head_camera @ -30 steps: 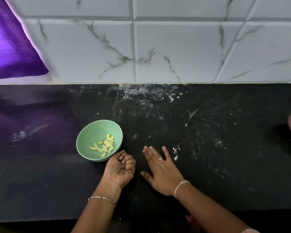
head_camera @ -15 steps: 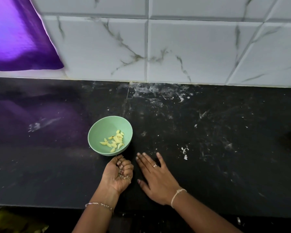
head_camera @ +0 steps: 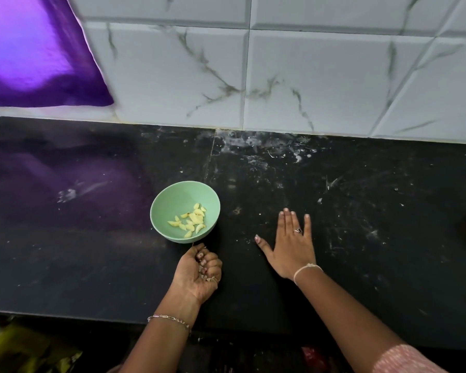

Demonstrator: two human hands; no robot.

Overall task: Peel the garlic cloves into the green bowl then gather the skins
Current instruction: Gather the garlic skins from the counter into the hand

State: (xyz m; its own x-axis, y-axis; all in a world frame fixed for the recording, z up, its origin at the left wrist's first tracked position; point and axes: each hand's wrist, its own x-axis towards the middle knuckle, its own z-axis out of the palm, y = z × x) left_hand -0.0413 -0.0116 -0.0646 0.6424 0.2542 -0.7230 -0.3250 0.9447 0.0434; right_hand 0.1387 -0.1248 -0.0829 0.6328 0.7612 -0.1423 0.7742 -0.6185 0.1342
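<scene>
Just in front of the round pale-green plastic bowl [head_camera: 156, 211] of peeled yellow garlic cloves [head_camera: 190, 222], your left hand [head_camera: 197, 273] curls round papery skins [head_camera: 206, 277], your right hand [head_camera: 291, 246] lies flat and spread to its right; a loosened curl could spill them.

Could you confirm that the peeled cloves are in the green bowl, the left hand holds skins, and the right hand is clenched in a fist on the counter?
Not quite: in the head view the right hand lies flat on the counter, fingers straight, not clenched. The peeled cloves are in the green bowl and the left hand holds skins.
</scene>
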